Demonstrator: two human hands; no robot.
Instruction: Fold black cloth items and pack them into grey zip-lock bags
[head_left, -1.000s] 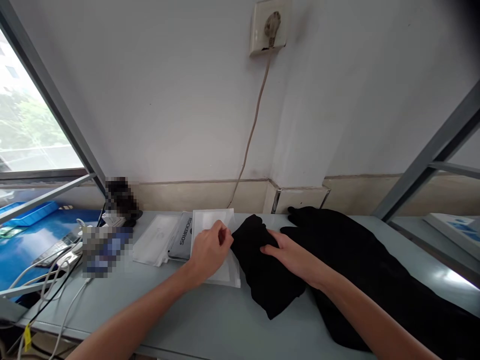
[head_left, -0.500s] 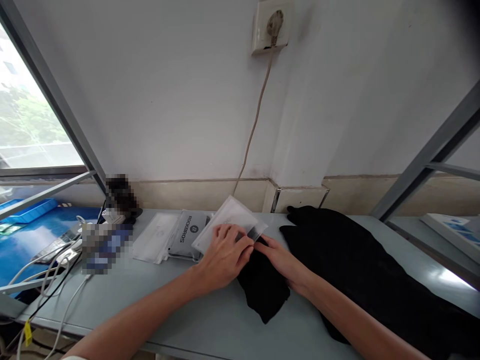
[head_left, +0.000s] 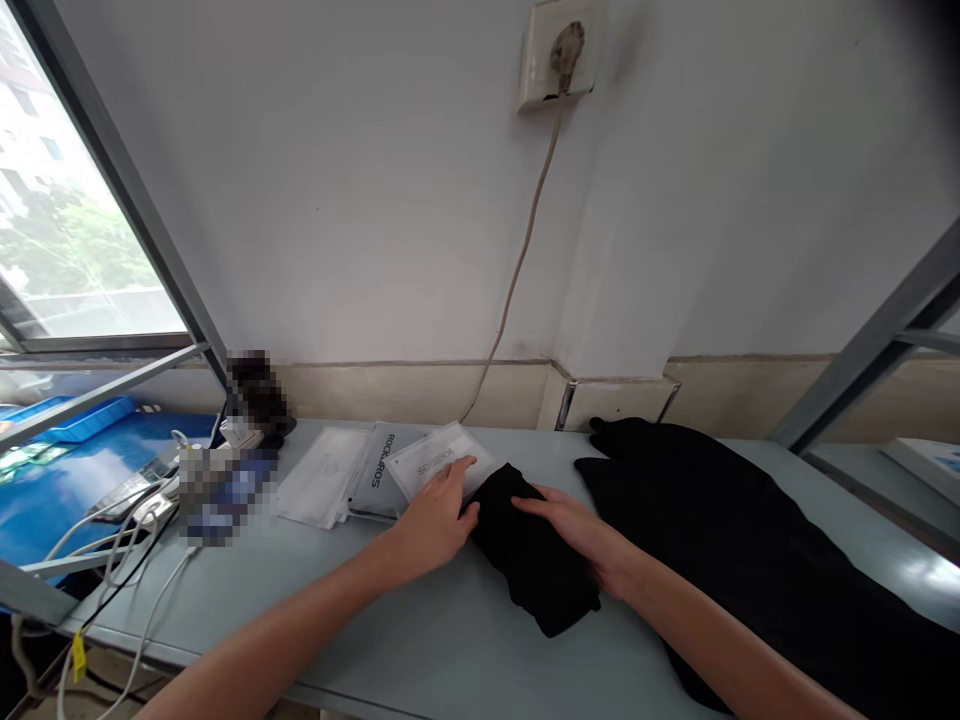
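A folded piece of black cloth [head_left: 529, 560] lies on the grey tabletop, tilted slightly. My right hand [head_left: 581, 540] grips its right edge, thumb on top and the other fingers mostly hidden. Over a translucent pouch with faint lettering [head_left: 427, 460] rests my left hand [head_left: 435, 520], fingers stretched out, its thumb at the cloth's left edge. That pouch overlaps a filled grey packet marked ROCKBROS [head_left: 379, 480]. Left of the packet are more flat translucent pouches [head_left: 319, 480].
A large black garment [head_left: 720, 550] spreads over the right side of the table [head_left: 390, 640]. Cables [head_left: 142, 620] and a blurred-out item [head_left: 229, 495] lie at the left. Metal frame posts [head_left: 862, 340] rise at both sides. A plugged-in cord [head_left: 517, 270] hangs down the wall.
The translucent pouch, earlier tilted up under my left hand, now lies flatter on the grey packet. My left fingers have straightened. More of the folded black cloth shows. The view has shifted slightly left.
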